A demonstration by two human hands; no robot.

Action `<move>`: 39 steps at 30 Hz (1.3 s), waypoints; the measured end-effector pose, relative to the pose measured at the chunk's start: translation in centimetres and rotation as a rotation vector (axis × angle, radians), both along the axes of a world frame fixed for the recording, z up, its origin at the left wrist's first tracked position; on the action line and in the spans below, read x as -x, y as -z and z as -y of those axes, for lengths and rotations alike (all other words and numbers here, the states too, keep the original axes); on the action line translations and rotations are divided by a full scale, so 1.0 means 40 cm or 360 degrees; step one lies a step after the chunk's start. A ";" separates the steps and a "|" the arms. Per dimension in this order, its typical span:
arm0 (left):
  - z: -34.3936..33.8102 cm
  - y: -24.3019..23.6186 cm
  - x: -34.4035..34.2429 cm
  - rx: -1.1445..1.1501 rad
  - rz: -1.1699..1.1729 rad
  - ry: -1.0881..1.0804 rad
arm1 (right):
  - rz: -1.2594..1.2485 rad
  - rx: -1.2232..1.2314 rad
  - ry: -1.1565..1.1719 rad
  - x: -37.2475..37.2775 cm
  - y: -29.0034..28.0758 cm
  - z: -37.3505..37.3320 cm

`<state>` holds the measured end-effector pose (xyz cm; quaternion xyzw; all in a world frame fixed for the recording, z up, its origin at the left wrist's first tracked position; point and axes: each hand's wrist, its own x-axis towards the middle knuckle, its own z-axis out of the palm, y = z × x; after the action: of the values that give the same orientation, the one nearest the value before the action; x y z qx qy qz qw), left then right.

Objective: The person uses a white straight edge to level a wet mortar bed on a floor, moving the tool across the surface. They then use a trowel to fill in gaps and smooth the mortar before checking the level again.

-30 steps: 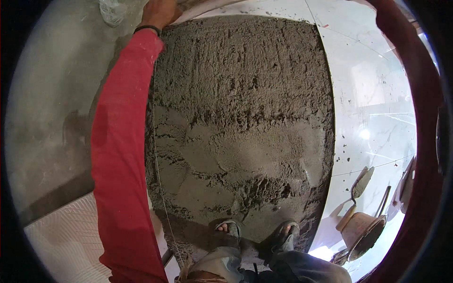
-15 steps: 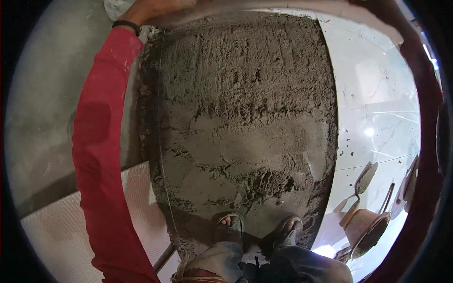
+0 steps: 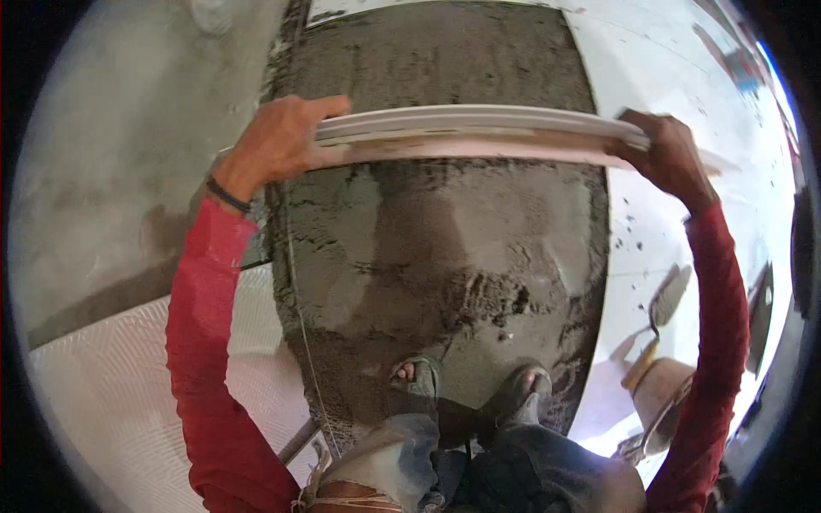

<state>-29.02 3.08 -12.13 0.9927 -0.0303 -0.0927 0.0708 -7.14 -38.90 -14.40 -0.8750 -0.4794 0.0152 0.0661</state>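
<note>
A long, pale screed bar (image 3: 475,120) spans the grey mortar bed (image 3: 385,227) from side to side. My left hand (image 3: 291,141) grips its left end, thumb toward the middle. At the other end my right hand (image 3: 671,154) is closed round the bar, slightly blurred. Near the bar the mortar looks fairly smooth, with rougher, pitted patches closer to my feet. Whether the bar's lower edge touches the mortar along its whole length, I cannot tell.
Glossy white floor tiles (image 3: 654,231) border the mortar on the right. On them lie a trowel (image 3: 670,295) and a bucket (image 3: 663,389). A tile with a combed surface (image 3: 162,368) is at lower left. A string (image 3: 301,329) runs along the left edge. My sandalled feet stand in the mortar.
Both hands have come down from the top rim toward me, bringing the screed bar into clear view over the mortar. More of the far mortar and white tile now shows beyond it.
</note>
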 end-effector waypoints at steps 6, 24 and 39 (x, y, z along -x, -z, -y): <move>0.058 -0.013 -0.011 -0.0047 -0.0112 -0.0213 | 0.0199 0.0165 -0.0290 -0.116 0.011 0.095; 0.100 -0.013 -0.026 0.0253 -0.0289 -0.0193 | -0.0066 0.0321 0.0069 -0.155 0.023 0.188; -0.049 0.044 -0.069 -0.0134 -0.0383 -0.0654 | -0.0121 0.0519 0.0035 -0.355 0.096 0.192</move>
<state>-26.26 5.02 -13.89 0.9619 0.1850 -0.1951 0.0497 7.08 -46.59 -18.25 -0.8781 -0.4582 0.1251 -0.0585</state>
